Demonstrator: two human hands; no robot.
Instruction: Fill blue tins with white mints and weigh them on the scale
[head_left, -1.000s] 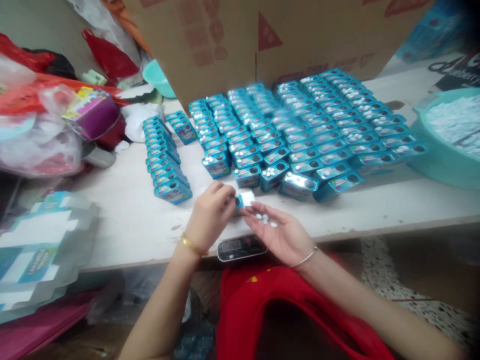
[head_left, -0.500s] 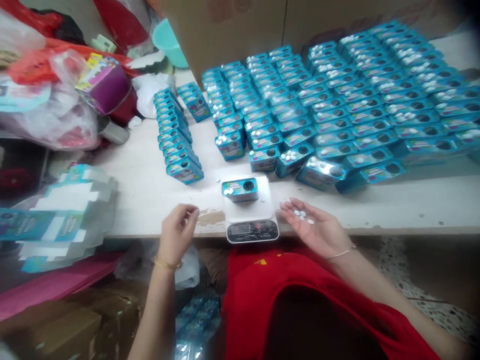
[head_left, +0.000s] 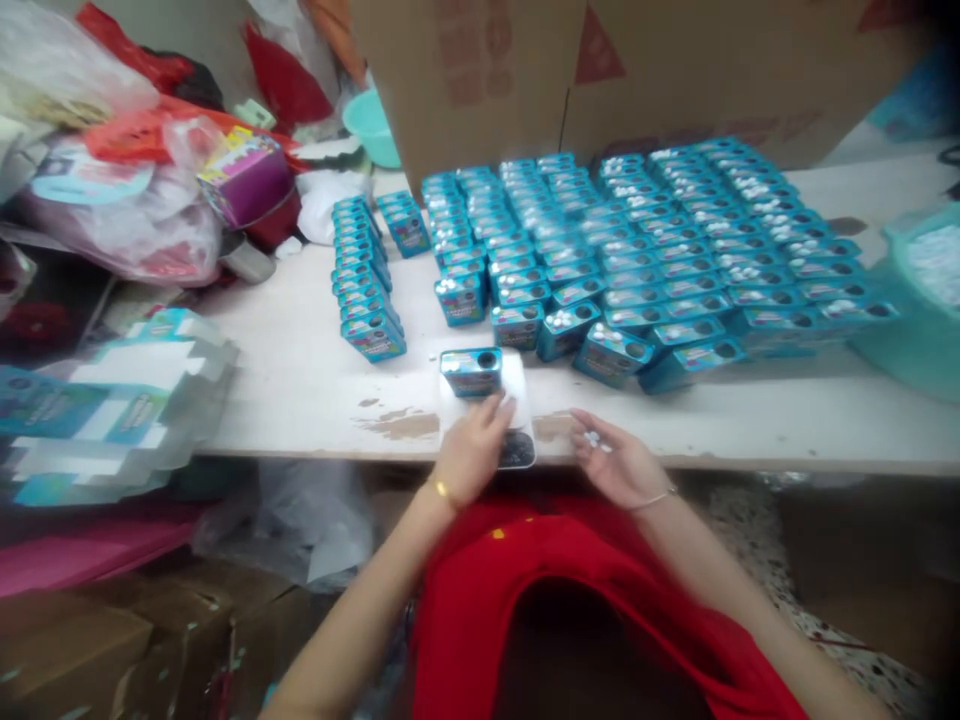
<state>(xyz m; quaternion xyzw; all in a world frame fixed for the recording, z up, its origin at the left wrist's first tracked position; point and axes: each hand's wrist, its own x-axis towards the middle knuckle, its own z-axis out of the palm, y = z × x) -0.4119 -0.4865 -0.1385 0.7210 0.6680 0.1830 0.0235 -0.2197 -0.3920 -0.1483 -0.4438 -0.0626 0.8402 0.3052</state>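
Blue tin (head_left: pixel 471 371) on scale (head_left: pixel 517 395) at table (head_left: pixel 300 380) edge | left hand (head_left: pixel 469 455) fingers loosely curled, touching scale | right hand (head_left: pixel 611 462) cupped, holding white tablets (head_left: pixel 592 439) | many rows of tins (head_left: pixel 637 250) stand behind, apparently done; this one judged unfinished.

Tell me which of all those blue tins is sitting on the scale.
The lone blue tin just beyond the left hand. It stands apart on the white scale at the table's front edge, while the other tins sit in rows behind.

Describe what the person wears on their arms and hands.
Both forearms are bare, with no sleeves or gloves. The left hand has a thin gold bangle at its wrist; the right hand has a slim silver bangle. A red garment covers the torso.
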